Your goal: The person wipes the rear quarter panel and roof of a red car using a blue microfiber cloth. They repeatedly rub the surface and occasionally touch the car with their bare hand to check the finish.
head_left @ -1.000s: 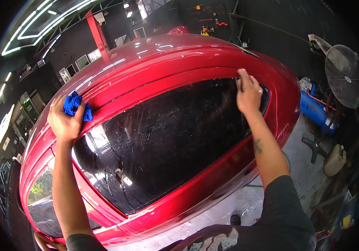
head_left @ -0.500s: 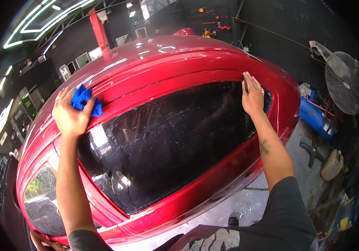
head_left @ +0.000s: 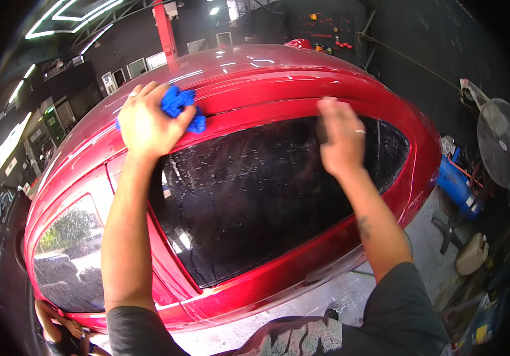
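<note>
A glossy red car [head_left: 267, 77] fills the view, its dark rear side window [head_left: 255, 196] wet with streaks. My left hand [head_left: 145, 121] presses a crumpled blue cloth [head_left: 179, 105] against the red frame just above the window's upper left corner. My right hand [head_left: 341, 139], blurred by motion, lies on the top part of the glass. It grips a small dark tool [head_left: 321, 133] whose kind I cannot make out. The two hands are about a forearm's length apart along the window's upper edge.
A standing fan [head_left: 498, 151], a blue tank [head_left: 457, 184] and a white jug [head_left: 472, 255] stand on the wet floor to the right. A red pillar [head_left: 165, 29] rises behind the car. Another person's hand [head_left: 59, 326] shows at the lower left.
My left hand has slid right along the roof edge with the cloth. My right hand has moved left from the window's upper right corner across the glass.
</note>
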A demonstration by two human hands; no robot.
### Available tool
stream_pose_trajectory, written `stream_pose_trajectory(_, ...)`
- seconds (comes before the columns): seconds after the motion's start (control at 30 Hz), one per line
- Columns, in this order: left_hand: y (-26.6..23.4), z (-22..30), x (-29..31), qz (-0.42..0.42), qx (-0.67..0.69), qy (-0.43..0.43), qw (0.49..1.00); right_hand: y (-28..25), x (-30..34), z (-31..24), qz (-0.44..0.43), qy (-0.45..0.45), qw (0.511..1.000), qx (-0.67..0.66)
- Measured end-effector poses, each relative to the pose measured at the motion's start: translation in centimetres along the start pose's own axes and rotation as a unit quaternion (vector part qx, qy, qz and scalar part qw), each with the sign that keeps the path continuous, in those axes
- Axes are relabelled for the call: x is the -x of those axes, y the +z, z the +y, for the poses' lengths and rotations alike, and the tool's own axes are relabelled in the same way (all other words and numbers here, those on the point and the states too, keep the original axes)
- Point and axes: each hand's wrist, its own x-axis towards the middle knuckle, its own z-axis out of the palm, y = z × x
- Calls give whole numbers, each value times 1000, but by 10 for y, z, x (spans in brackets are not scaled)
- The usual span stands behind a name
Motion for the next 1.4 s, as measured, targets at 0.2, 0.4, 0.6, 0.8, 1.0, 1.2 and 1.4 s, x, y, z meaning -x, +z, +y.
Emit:
stream_pose_trajectory(0.2, -2, 11, -4, -16, 21, -6, 1000, 31, 14, -67, 49, 41, 996, -56)
stream_pose_trajectory(0.4, -10, -25, 6, -25, -35, 47, 998, 10, -2, -166, -43, -79, 993, -80)
stream_pose_trajectory(0.6, -55, -101, 14, -75, 34, -213, 974, 18, 27, -56, 16, 31, 999, 1)
stream_pose_trajectory(0.8, -50, -95, 13, -59, 26, -185, 981, 28, -5, -236, -59, -119, 984, -122)
stream_pose_trajectory(1.0, -66, -103, 16, -57, 5, -174, 983, 7, -3, -128, -26, -117, 993, -4)
stream_pose_trajectory(1.2, -60, -106, 17, -36, 19, -165, 985, 26, -21, -230, -21, -153, 981, -118)
stream_pose_trajectory(1.4, -62, -115, 22, -52, 24, -160, 985, 22, -47, -273, -96, -275, 953, -86)
